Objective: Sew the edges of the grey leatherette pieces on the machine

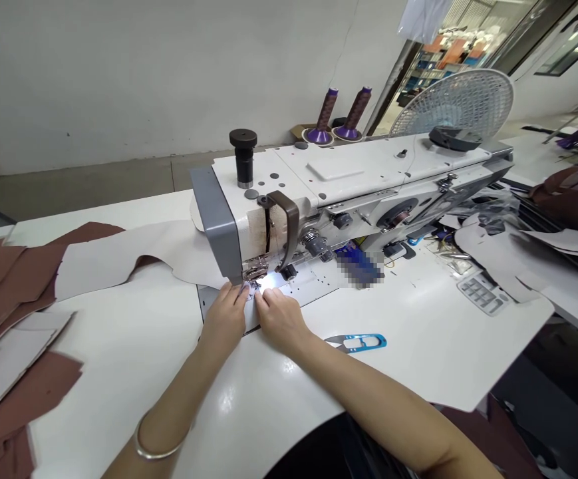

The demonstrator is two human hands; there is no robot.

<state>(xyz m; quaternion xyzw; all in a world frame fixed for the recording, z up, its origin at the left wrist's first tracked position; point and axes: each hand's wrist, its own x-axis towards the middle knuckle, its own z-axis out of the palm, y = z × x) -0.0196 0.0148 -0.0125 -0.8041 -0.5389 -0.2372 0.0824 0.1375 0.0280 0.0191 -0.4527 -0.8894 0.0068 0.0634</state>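
Note:
At the lit needle area of a white sewing machine (293,179), my two hands work close together. My left hand (226,309) lies left of the presser foot (255,283), its fingers pressed together and pointing forward. Just to the right, my right hand (281,319) is closed, with thumb and fingertips drawn in at the foot. Whatever lies under the fingertips is small and mostly covered, so I cannot make it out. Behind the machine head, a pale sheet piece (144,249) with a wavy edge stretches left. Blue-handled thread snips (361,342) lie right of my right wrist.
Stacked brown pieces (4,279) cover the table's left side. Two brown thread cones (327,110) stand behind the machine, near a fan (461,100). Rightward are pale cut pieces (493,249), a slotted metal plate (483,295) and small tools. The table's edge (508,359) ends at right.

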